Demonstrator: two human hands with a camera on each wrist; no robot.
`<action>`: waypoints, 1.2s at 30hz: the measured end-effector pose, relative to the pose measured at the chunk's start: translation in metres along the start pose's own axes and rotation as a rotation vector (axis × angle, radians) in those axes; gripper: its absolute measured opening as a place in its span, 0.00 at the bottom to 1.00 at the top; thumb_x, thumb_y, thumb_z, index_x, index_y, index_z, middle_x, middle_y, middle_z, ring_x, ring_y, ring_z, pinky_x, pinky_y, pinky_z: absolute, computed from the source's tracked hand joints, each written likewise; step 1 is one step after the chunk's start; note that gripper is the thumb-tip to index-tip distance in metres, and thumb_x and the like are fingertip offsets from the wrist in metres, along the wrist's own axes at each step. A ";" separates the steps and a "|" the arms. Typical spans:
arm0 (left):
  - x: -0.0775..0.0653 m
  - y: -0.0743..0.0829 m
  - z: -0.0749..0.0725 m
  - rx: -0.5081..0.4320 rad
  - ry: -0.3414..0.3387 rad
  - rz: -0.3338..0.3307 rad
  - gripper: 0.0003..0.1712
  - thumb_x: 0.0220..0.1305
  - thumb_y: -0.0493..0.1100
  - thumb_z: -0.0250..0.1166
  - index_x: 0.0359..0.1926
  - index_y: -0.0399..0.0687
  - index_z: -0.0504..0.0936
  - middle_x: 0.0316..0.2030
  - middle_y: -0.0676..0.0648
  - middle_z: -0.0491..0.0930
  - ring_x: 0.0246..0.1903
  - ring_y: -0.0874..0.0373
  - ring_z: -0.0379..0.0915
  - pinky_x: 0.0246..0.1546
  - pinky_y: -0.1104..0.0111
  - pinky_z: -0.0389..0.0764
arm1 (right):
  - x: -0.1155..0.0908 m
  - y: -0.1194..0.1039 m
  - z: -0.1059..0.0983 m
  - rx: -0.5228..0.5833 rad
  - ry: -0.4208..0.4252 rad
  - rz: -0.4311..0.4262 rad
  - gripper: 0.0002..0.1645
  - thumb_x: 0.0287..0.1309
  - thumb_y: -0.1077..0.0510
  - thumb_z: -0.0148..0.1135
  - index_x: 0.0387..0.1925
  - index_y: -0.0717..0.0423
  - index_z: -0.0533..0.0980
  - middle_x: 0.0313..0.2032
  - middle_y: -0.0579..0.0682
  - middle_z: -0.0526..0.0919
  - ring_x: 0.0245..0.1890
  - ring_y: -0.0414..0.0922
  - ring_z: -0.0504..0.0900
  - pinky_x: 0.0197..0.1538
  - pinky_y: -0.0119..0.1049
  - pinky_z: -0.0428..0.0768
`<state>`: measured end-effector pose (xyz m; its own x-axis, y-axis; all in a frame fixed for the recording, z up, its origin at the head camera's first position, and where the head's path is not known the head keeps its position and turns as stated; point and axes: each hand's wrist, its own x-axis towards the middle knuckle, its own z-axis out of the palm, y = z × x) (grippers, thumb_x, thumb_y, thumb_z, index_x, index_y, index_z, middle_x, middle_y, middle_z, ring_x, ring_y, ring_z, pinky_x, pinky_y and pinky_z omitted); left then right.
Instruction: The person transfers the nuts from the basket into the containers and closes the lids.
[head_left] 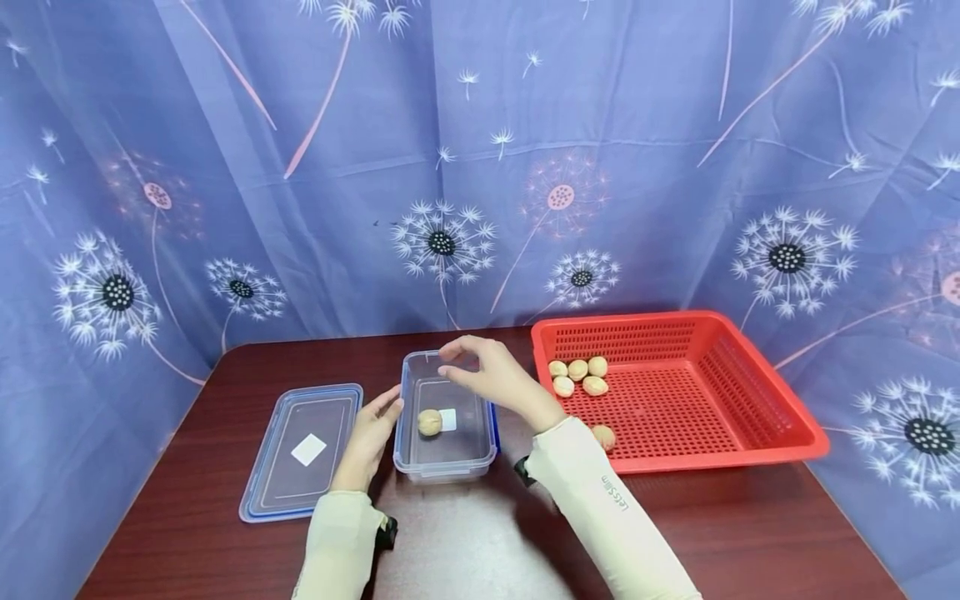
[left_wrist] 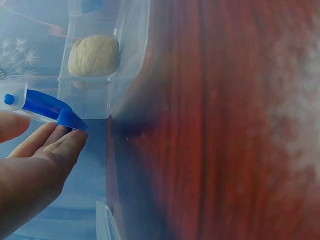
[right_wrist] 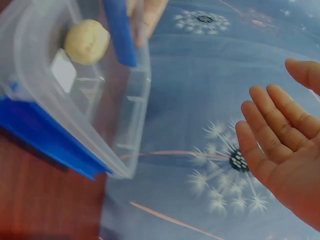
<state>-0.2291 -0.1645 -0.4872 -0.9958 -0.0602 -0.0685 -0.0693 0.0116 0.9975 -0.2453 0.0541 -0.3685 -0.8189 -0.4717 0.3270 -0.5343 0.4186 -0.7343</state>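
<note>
The person's right hand (head_left: 487, 371) hangs palm-down over the far right part of a clear, rectangular plastic box (head_left: 446, 472), wrist bent and thumb parted from loosely extended fingers, holding nothing. The left hand (head_left: 370, 437) comes up along the box's left wall, its fingers only slightly bent and resting there rather than clutching. A single round, tan walnut (head_left: 430, 423) sits inside the box, left of its middle, beside a white square label (head_left: 447, 419). What I can't make out from the head view, the left wrist view gives: those left fingertips touch a blue plastic latch (left_wrist: 45, 106) at the box's side. The right wrist view shows the right palm bare and well apart from the box wall. Left of the box lies a flat, clear lid with a blue seal (head_left: 307, 479), a strip of dark red wooden table (head_left: 465, 550) between them. Right of the box, past a narrow gap the right forearm crosses, stands a red perforated plastic basket (head_left: 675, 417) with several tan walnuts (head_left: 577, 371). Bare wood runs from the box's near edge; beyond its far edge, blue dandelion-printed cloth (head_left: 480, 108) closes things off.
</note>
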 end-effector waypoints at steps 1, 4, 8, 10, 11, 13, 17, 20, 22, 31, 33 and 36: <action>0.000 0.001 0.000 0.002 0.000 0.001 0.24 0.72 0.33 0.51 0.66 0.30 0.65 0.64 0.31 0.65 0.65 0.44 0.58 0.69 0.55 0.56 | 0.001 -0.001 -0.005 0.005 0.007 0.001 0.16 0.58 0.57 0.66 0.47 0.59 0.80 0.42 0.54 0.84 0.43 0.45 0.81 0.50 0.40 0.80; -0.001 0.001 0.000 0.002 0.003 -0.002 0.24 0.72 0.33 0.51 0.66 0.29 0.65 0.64 0.30 0.66 0.65 0.44 0.58 0.69 0.55 0.56 | 0.006 -0.003 -0.021 0.010 0.015 -0.001 0.16 0.60 0.58 0.65 0.47 0.60 0.79 0.41 0.53 0.84 0.41 0.45 0.81 0.49 0.41 0.80; 0.000 0.000 0.002 -0.001 0.011 -0.013 0.23 0.72 0.34 0.52 0.65 0.30 0.66 0.63 0.31 0.66 0.65 0.44 0.59 0.69 0.55 0.57 | 0.010 -0.002 -0.047 -0.040 0.022 -0.028 0.15 0.60 0.59 0.63 0.48 0.61 0.79 0.42 0.54 0.84 0.42 0.46 0.81 0.49 0.39 0.80; 0.000 -0.001 0.002 -0.005 0.012 -0.014 0.23 0.71 0.33 0.52 0.65 0.30 0.66 0.63 0.31 0.67 0.64 0.45 0.59 0.69 0.55 0.57 | 0.010 0.001 -0.062 -0.083 0.038 -0.036 0.15 0.61 0.58 0.63 0.48 0.61 0.79 0.42 0.53 0.84 0.42 0.46 0.81 0.49 0.39 0.80; 0.000 -0.001 0.002 -0.002 0.012 -0.011 0.23 0.71 0.33 0.52 0.65 0.30 0.67 0.63 0.31 0.67 0.64 0.45 0.60 0.69 0.55 0.57 | 0.010 0.002 -0.069 -0.102 0.048 -0.032 0.15 0.61 0.58 0.63 0.48 0.60 0.79 0.42 0.53 0.84 0.43 0.46 0.81 0.50 0.39 0.79; -0.001 -0.002 0.002 0.001 0.012 -0.007 0.23 0.71 0.33 0.52 0.65 0.30 0.67 0.63 0.31 0.67 0.63 0.45 0.60 0.68 0.55 0.58 | 0.010 0.007 -0.084 -0.126 0.067 -0.017 0.15 0.61 0.58 0.63 0.48 0.59 0.79 0.42 0.51 0.84 0.43 0.45 0.80 0.50 0.40 0.79; -0.001 -0.001 0.002 0.013 0.014 -0.003 0.23 0.71 0.34 0.52 0.65 0.30 0.66 0.63 0.30 0.67 0.63 0.45 0.61 0.68 0.54 0.58 | 0.007 0.018 -0.109 -0.105 0.099 0.042 0.15 0.63 0.55 0.62 0.49 0.57 0.79 0.41 0.51 0.84 0.43 0.47 0.79 0.49 0.45 0.79; 0.000 -0.001 0.002 0.005 0.016 -0.012 0.23 0.71 0.33 0.52 0.65 0.31 0.66 0.63 0.31 0.67 0.64 0.46 0.60 0.69 0.55 0.58 | 0.004 0.028 -0.124 -0.077 0.130 0.083 0.16 0.64 0.52 0.61 0.49 0.55 0.79 0.44 0.52 0.84 0.42 0.49 0.80 0.45 0.44 0.80; -0.001 0.000 0.002 0.004 0.012 -0.013 0.24 0.71 0.33 0.52 0.65 0.31 0.66 0.63 0.31 0.67 0.64 0.45 0.59 0.69 0.55 0.57 | 0.000 0.036 -0.132 -0.055 0.150 0.107 0.16 0.64 0.51 0.61 0.50 0.55 0.80 0.46 0.53 0.84 0.40 0.49 0.80 0.42 0.42 0.81; -0.002 0.001 0.001 0.029 0.014 -0.023 0.24 0.72 0.34 0.51 0.66 0.31 0.66 0.64 0.31 0.66 0.65 0.45 0.58 0.69 0.54 0.56 | -0.021 0.077 -0.154 -0.025 0.213 0.224 0.19 0.65 0.51 0.60 0.53 0.56 0.78 0.46 0.57 0.83 0.41 0.46 0.80 0.41 0.38 0.79; -0.002 0.001 0.001 0.027 0.014 -0.024 0.24 0.72 0.34 0.52 0.66 0.31 0.66 0.64 0.32 0.66 0.65 0.45 0.58 0.69 0.54 0.56 | -0.025 0.086 -0.157 -0.029 0.212 0.254 0.21 0.65 0.50 0.59 0.54 0.56 0.77 0.48 0.58 0.82 0.45 0.49 0.79 0.45 0.40 0.79; -0.001 0.000 0.001 0.025 0.014 -0.020 0.24 0.71 0.34 0.52 0.66 0.31 0.66 0.64 0.31 0.66 0.65 0.45 0.58 0.69 0.54 0.56 | -0.032 0.099 -0.160 -0.028 0.211 0.297 0.22 0.66 0.49 0.59 0.55 0.57 0.76 0.51 0.58 0.81 0.50 0.52 0.78 0.49 0.45 0.77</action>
<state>-0.2279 -0.1634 -0.4867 -0.9933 -0.0742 -0.0884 -0.0912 0.0353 0.9952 -0.3054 0.2349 -0.3559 -0.9629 -0.1572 0.2191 -0.2696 0.5359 -0.8001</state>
